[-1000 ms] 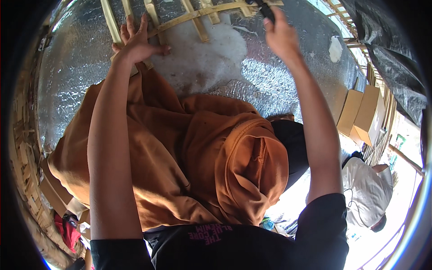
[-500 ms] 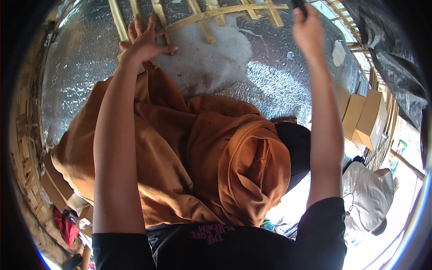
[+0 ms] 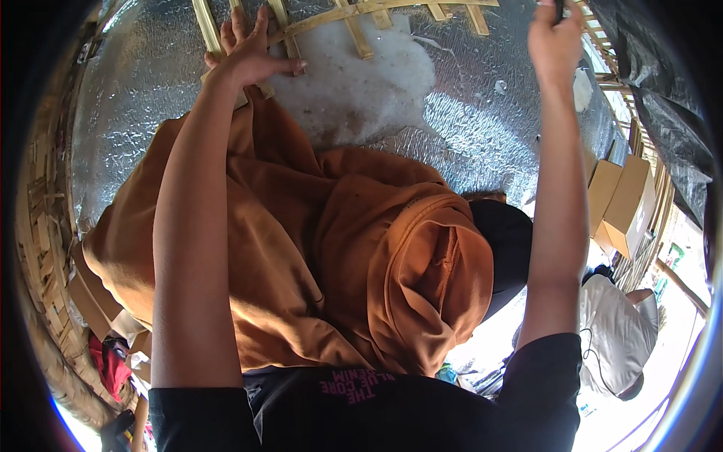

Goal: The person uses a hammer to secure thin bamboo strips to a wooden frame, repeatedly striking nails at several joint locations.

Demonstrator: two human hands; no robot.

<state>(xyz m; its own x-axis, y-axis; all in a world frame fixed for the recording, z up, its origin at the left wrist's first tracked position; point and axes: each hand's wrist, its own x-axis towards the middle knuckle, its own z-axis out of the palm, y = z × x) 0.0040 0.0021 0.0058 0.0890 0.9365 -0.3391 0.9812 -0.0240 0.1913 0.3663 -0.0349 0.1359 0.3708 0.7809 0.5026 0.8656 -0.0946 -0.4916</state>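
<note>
Between 11 and 12 o'clock, pale wooden slats (image 3: 354,36) already lie in a row across a long strip (image 3: 324,19), but the frame's edge cuts them off, so how many are fastened or left to fix cannot be told. The left hand (image 3: 247,66) reaches to 11 o'clock, palm down, fingers and thumb spread over the nearest slats without visibly gripping; the right hand (image 3: 556,41) is raised at 1 o'clock, fingers curled around a dark handle (image 3: 559,11).
</note>
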